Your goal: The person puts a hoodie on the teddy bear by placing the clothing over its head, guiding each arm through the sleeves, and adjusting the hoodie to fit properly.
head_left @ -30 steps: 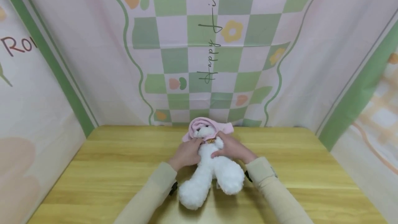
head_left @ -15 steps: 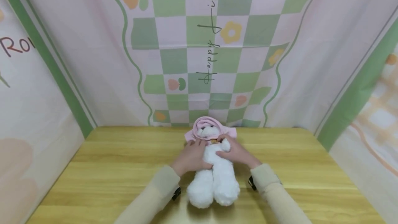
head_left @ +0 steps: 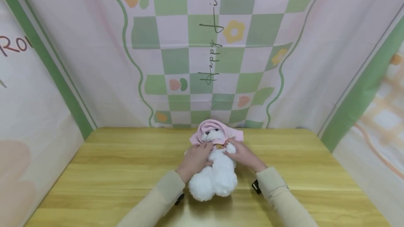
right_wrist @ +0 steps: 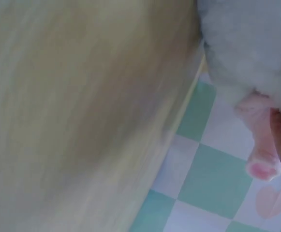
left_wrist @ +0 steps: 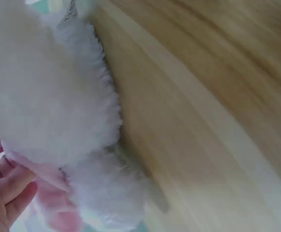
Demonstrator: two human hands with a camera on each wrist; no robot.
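Note:
A white plush toy [head_left: 224,176] with a dark nose and eye stands at the middle of the table, its two legs toward me. A small pink doll top [head_left: 236,135] is bunched round its head like a hood, sleeves sticking out to the sides; a brown patch sits at its lower edge. My left hand [head_left: 195,159] grips the top's edge at the toy's left side, thumb over the belly. Opposite it, my right hand [head_left: 246,155] pinches the same edge beside a white paw [head_left: 231,148]. In the left wrist view, fingers [left_wrist: 15,186] lie against the pink cloth.
The toy is on a wooden table [head_left: 126,157] that ends at a hanging cloth [head_left: 176,59] with green and white checks. More printed cloth hangs on the left and right sides. A white tag [left_wrist: 70,12] shows on the toy in the left wrist view.
Both hands and the toy have shifted slightly right. The toy's legs have come together and tilted up, further from the table's near side. The pink top stays round the head.

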